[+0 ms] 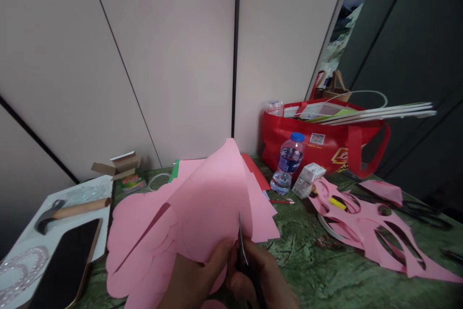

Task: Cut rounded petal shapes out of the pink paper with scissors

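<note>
A curled sheet of pink paper [213,193] rises in front of me, its top corner pointing up toward the wall. My left hand [202,275] pinches its lower edge. In my right hand [264,275] is a pair of scissors [241,241], its blades pointing up and set against the paper near my left fingertips. The handles are partly hidden by my fingers. Beneath and to the left lie several scalloped pink paper cut-outs [126,232]. More pink sheets [265,212] are stacked behind, above a red sheet [255,171].
On the left are a hammer [79,208], a phone [68,265], clear tubing [25,270] and an opened small box [132,179]. To the right stand a water bottle [287,164], a crumpled white packet [308,179] and a red bag [325,142]. Pink paper scraps [369,227] cover the right side.
</note>
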The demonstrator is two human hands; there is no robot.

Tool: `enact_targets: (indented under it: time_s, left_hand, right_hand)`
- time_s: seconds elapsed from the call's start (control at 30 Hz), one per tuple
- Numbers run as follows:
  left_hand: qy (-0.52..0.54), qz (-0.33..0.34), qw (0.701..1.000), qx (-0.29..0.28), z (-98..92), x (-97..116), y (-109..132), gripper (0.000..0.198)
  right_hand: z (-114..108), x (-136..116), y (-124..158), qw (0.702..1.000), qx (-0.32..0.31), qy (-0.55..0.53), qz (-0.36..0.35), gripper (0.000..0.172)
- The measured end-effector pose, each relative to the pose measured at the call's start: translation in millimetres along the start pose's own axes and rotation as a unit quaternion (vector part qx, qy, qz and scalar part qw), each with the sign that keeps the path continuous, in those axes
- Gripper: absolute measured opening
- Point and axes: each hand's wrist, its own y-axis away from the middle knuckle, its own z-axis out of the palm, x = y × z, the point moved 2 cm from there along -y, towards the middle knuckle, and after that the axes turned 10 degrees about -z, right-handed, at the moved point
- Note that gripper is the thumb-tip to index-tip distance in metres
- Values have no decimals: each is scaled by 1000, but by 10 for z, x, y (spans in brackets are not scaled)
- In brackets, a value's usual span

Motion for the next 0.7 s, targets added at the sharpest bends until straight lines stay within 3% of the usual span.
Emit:
enact_targets:
  time_s: [0.47,0.7]
  left_hand:
    - [4,-1,1000,-2,-5,-46,-17,24]
    - [-9,1,1000,-4,-24,13,-2,17]
  right_hand:
    - [26,-82,31,997,59,-7,43,31]
    - [25,-45,20,998,32,5,54,27]
